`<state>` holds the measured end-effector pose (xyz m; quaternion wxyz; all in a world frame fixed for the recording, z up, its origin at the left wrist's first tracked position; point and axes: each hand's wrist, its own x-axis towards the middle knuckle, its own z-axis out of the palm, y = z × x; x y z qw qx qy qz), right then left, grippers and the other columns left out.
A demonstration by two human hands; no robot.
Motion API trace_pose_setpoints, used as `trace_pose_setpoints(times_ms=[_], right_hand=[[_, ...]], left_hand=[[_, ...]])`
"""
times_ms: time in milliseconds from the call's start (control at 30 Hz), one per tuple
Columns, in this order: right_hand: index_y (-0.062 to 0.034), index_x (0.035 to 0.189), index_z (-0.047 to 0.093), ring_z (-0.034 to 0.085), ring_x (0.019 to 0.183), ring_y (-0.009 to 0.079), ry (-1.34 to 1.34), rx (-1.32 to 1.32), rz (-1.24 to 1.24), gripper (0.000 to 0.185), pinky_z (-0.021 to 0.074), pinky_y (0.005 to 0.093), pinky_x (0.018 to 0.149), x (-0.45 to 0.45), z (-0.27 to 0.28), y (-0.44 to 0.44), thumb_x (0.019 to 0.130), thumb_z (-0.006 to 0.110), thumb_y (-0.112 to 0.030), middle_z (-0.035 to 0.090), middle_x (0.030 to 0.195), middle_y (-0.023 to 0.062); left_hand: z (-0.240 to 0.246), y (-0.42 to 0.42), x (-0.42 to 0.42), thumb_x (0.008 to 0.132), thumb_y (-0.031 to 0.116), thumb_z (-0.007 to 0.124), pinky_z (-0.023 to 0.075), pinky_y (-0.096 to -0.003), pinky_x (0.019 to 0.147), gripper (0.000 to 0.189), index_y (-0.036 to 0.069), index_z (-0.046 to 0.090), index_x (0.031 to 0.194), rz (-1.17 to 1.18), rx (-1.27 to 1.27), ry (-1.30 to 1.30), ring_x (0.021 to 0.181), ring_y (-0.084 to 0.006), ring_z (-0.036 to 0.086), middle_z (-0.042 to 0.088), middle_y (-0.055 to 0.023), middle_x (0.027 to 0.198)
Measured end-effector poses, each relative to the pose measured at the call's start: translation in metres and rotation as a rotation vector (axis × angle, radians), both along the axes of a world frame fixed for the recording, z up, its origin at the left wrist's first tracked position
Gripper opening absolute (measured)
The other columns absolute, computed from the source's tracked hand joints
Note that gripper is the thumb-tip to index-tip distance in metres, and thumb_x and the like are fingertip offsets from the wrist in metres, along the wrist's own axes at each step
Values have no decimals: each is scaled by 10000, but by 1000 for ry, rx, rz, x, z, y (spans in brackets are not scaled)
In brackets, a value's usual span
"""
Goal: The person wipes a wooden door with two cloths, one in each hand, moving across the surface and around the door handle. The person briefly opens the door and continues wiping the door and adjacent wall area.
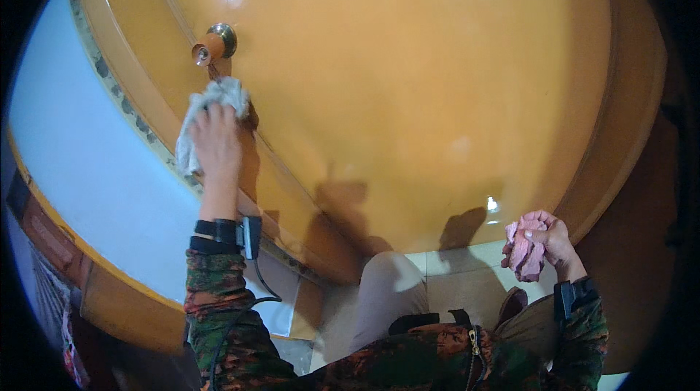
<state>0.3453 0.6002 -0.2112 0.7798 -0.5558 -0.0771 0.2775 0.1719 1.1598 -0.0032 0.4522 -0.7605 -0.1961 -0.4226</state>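
My left hand [217,136] presses a pale grey cloth [190,142] against the edge of a glossy orange-yellow door [415,90], just below its round knob [208,49]. Slight blur covers the fingers and the cloth. Down at the right, my right hand [552,240] grips a crumpled pink cloth [525,254], held in front of the door's lower right part. A metal rose sits behind the knob, flat on the door face.
A wooden frame [128,52] borders the door on the left, beside a white wall [98,134] with a speckled strip along it. Pale floor tiles [459,281] lie under my bent knee [391,292]. Dark brown panelling [623,259] stands at the right. A cable [262,281] hangs from my left wrist device.
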Motion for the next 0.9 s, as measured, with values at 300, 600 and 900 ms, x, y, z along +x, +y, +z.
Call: trace_pose_setpoints(times_ms=[300,600,900], right_hand=[[27,1098,530,704,808,405,0,-10,-23,340,605,564,698,9,-17,-1,802,692,72,660,966,233],[-7,1074,537,703,759,419,-13,10,-51,313,600,590,645,-5,0,17,809,703,-24,655,922,234],[6,1135,543,698,811,339,-59,-153,-22,305,618,489,690,2,-15,8,888,659,-130,651,991,198]], left_hand=[[-229,14,20,811,177,588,410,-417,782,157,116,629,949,-42,-398,439,958,-271,490,535,-56,987],[-320,-6,-23,810,192,580,425,-443,888,271,98,652,1053,-222,-638,724,1053,-299,512,597,-73,1063],[-154,1,-41,678,0,658,416,-476,912,556,65,584,1226,-330,-427,100,1061,-365,523,595,-129,1193]])
